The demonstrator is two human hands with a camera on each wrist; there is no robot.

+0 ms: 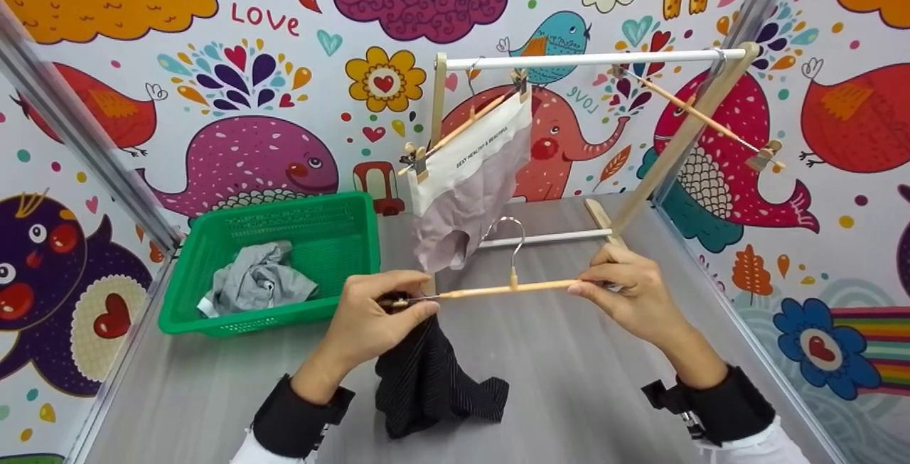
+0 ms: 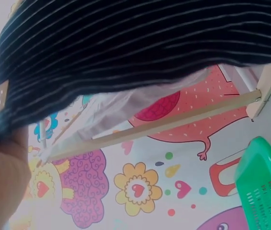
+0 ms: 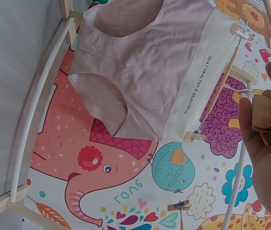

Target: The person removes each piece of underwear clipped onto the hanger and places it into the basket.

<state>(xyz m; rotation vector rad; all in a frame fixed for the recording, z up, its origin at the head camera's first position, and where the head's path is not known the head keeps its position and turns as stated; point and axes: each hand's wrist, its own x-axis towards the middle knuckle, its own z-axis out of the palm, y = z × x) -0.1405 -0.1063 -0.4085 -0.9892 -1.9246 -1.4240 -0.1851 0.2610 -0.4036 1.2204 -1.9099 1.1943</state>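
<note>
Between both hands is a wooden clip hanger with a metal hook, held roughly level. The left hand pinches its left end, around a clip. From there hangs a black garment with thin pale stripes, bunched in the head view and stretched across the left wrist view. At the right end, the right hand grips the hanger; a wooden clip shows by its fingers in the right wrist view. Pinkish underwear with a white waistband hangs on another clip hanger behind.
A small rack with a white rail stands at the back, with a bare clip hanger on its right side. To the left sits a green basket holding a crumpled grey garment. Patterned walls enclose the grey table.
</note>
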